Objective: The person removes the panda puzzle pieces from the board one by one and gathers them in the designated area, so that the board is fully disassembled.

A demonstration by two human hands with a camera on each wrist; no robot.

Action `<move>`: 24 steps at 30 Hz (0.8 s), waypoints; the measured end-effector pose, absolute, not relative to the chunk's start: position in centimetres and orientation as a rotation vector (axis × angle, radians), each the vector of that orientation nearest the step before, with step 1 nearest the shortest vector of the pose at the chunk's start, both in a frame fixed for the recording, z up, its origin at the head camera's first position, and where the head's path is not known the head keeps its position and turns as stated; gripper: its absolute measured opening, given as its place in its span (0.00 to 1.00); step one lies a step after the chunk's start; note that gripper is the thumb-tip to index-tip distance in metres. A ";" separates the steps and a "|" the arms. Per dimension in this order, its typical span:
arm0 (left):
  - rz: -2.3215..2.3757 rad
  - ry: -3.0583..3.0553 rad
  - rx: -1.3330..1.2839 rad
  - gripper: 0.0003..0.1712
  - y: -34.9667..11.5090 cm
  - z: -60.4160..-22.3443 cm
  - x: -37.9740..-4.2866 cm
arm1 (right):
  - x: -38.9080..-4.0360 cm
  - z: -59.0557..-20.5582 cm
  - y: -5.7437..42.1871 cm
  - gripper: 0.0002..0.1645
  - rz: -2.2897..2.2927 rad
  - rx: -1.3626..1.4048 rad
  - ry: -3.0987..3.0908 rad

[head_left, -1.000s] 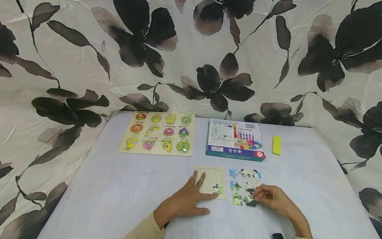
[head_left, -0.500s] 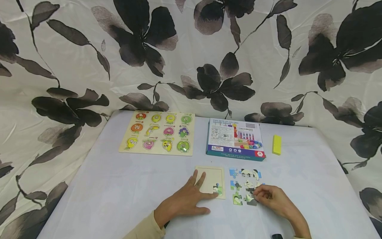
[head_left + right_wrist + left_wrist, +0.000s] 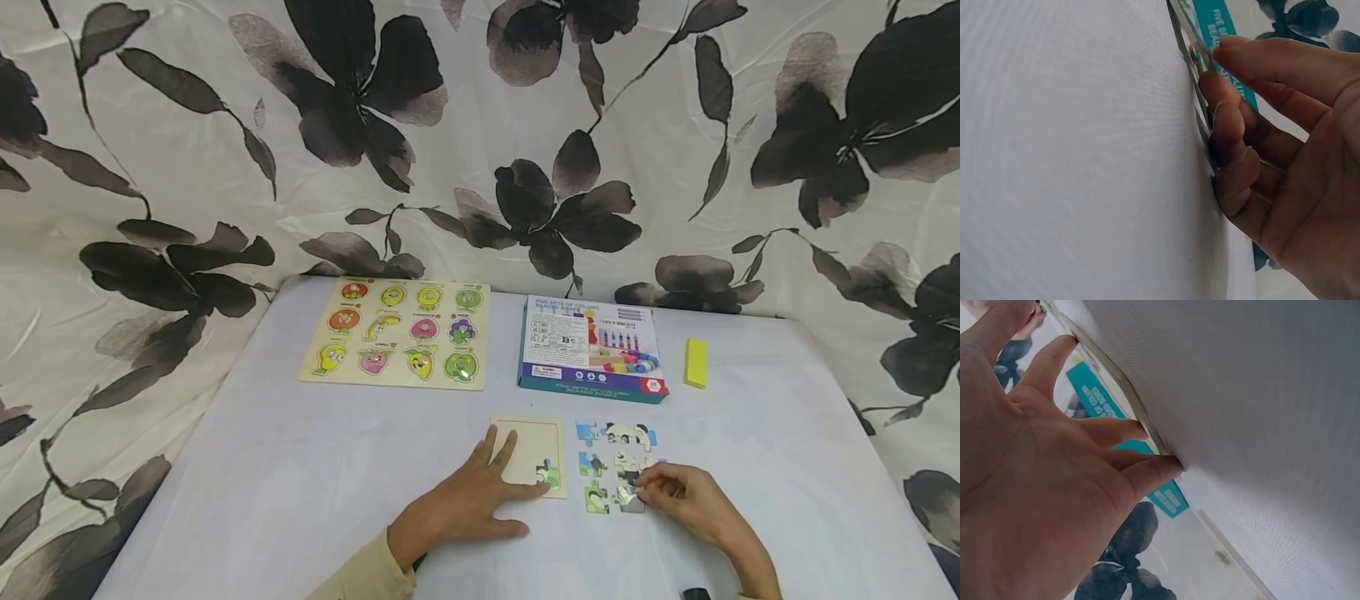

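My left hand (image 3: 468, 496) lies with spread, straight fingers on a small wooden puzzle tray (image 3: 556, 433) in the head view. One jigsaw piece (image 3: 552, 477) with green and black-and-white print sits in the tray's lower right corner, close to the thumb-side fingertips. To the right, my right hand (image 3: 686, 496) pinches a puzzle piece (image 3: 630, 500) between thumb and forefinger, at the lower right of loose panda pieces (image 3: 596, 498). That held piece is tilted and catches the light. In the right wrist view its thin edge (image 3: 1205, 59) shows between the fingertips; the other fingers are curled.
Behind the tray stands a flat box (image 3: 592, 350) with printed beads, and a fruit puzzle board (image 3: 393, 333) lies at its left. A yellow block (image 3: 695, 362) is at the right. Near the front edge is a small black object (image 3: 696, 593). A floral cloth hangs behind.
The piece in my right hand has changed its tilt, its face turning from dark to shiny grey. Both hands have stayed almost in place.
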State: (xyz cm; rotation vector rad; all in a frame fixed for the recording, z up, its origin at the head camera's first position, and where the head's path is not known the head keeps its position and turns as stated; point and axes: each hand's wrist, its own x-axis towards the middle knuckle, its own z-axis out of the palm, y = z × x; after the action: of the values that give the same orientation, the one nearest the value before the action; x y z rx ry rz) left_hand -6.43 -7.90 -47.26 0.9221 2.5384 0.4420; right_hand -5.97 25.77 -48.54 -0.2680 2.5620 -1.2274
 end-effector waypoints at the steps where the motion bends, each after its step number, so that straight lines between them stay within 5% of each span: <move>1: 0.441 2.538 0.923 0.33 -7.9 -47.3 -6.4 | -6.0 -48.5 25.8 0.07 -1.225 -0.266 2.563; 13: 0.481 2.512 0.908 0.34 -8.0 -47.3 -6.6 | -6.7 -47.4 23.7 0.07 -1.228 -0.164 2.621; 24: 0.542 2.594 0.807 0.40 -9.2 -47.4 -7.8 | -8.0 -48.2 17.0 0.19 -1.138 -0.558 2.743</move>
State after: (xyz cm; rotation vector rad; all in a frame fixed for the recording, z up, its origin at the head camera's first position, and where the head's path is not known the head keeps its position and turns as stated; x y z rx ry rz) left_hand -7.77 -9.20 -47.38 0.8074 2.5940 0.5417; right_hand -8.01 16.99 -48.22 -0.5578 2.7432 -1.1381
